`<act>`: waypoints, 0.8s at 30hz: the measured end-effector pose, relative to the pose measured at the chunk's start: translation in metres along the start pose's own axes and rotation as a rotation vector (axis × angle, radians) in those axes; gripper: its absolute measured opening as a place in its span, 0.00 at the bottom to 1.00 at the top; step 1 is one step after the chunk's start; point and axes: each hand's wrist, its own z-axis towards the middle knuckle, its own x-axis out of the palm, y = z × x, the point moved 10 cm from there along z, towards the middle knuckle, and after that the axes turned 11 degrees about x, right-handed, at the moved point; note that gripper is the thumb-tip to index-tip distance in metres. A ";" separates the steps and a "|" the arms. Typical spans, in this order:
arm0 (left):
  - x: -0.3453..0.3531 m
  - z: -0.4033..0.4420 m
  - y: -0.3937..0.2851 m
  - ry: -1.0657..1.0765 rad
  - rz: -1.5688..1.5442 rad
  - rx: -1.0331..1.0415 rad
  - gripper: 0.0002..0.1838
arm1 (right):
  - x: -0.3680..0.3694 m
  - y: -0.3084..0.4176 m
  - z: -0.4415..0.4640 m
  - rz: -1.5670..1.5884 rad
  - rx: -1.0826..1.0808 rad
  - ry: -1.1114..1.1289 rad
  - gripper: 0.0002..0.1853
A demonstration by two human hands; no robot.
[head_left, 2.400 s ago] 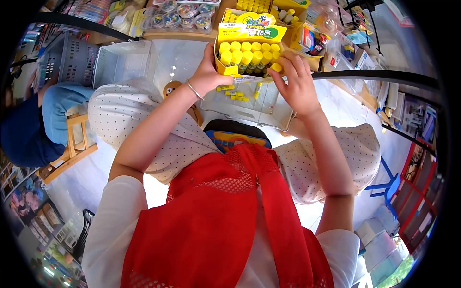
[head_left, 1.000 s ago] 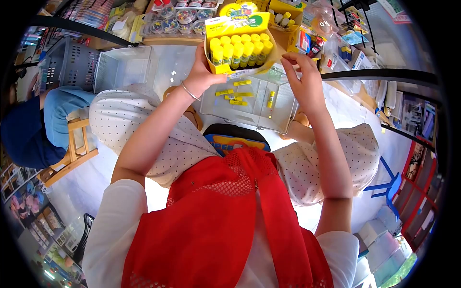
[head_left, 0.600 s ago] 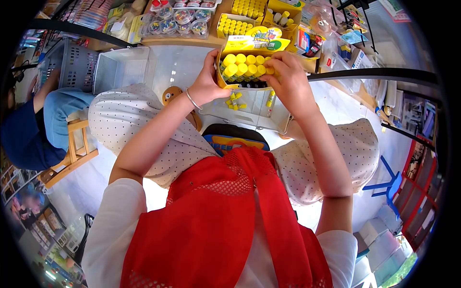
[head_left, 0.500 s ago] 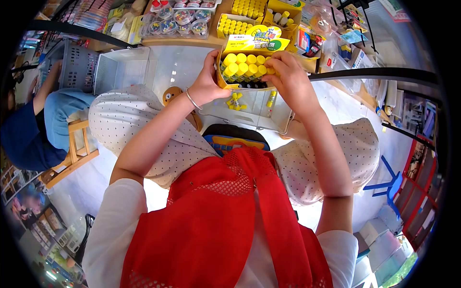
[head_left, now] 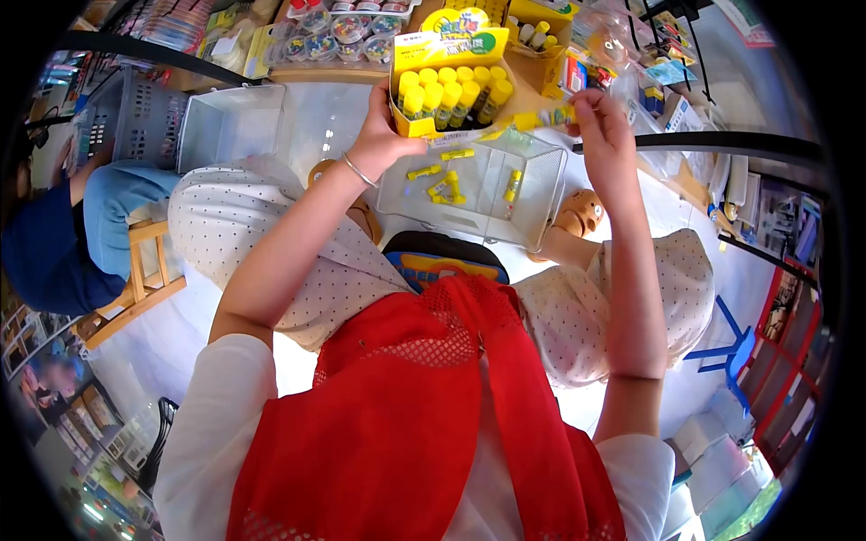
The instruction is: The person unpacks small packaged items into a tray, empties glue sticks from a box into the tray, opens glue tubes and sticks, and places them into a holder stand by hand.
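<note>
My left hand (head_left: 383, 135) is closed round the left end of a yellow cardboard display box (head_left: 415, 120). Rows of yellow-capped glue sticks (head_left: 448, 93) stand in it, and those at the right end lean outward. A yellow printed flap (head_left: 541, 118) stretches out from the box's lower right side. Its far end meets the pinched fingers of my right hand (head_left: 604, 131); the fingertips partly hide the contact. Below the box, a clear mesh-walled basket (head_left: 532, 215) holds several loose glue sticks (head_left: 445, 187) lying flat.
A wooden shelf (head_left: 519, 77) ahead carries another box of glue sticks (head_left: 532, 36) and clear tubs of colourful pins (head_left: 347, 29). A black bar (head_left: 713, 142) crosses at right. Left are a white basket (head_left: 225, 131), a grey crate (head_left: 140, 117) and a seated person (head_left: 54, 239).
The box has shifted up and left in my left hand. My right hand has moved right, away from the glue sticks, drawing out the yellow flap. More loose sticks show in the basket.
</note>
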 end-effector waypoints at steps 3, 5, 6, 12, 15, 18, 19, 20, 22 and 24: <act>-0.010 0.007 -0.003 -0.034 -0.011 0.039 0.48 | 0.020 -0.042 -0.002 -0.186 0.204 0.171 0.10; -0.007 0.006 -0.005 -0.044 -0.057 0.006 0.48 | 0.020 -0.001 -0.016 -0.489 -0.164 -0.053 0.11; -0.006 0.005 -0.005 -0.047 -0.082 -0.013 0.48 | 0.026 0.020 -0.028 -0.637 -0.348 -0.168 0.12; 0.029 -0.002 -0.019 0.159 -0.140 0.080 0.47 | 0.052 0.063 -0.048 -0.551 -0.647 -0.091 0.15; 0.035 -0.011 -0.009 0.203 -0.098 0.047 0.48 | 0.063 0.055 -0.050 -0.610 -0.625 -0.070 0.17; 0.037 -0.015 0.000 0.224 -0.077 0.015 0.49 | 0.068 0.050 -0.044 -0.641 -0.551 0.008 0.17; 0.038 -0.017 -0.002 0.227 -0.072 0.013 0.49 | 0.069 0.048 -0.042 -0.626 -0.518 0.023 0.16; 0.040 -0.018 -0.005 0.231 -0.067 0.010 0.49 | 0.070 0.045 -0.041 -0.611 -0.486 0.038 0.16; 0.040 -0.020 -0.005 0.239 -0.036 0.012 0.50 | 0.072 0.045 -0.041 -0.600 -0.500 0.037 0.16; 0.039 -0.020 -0.004 0.240 -0.023 0.029 0.50 | 0.075 0.050 -0.045 -0.612 -0.592 0.008 0.15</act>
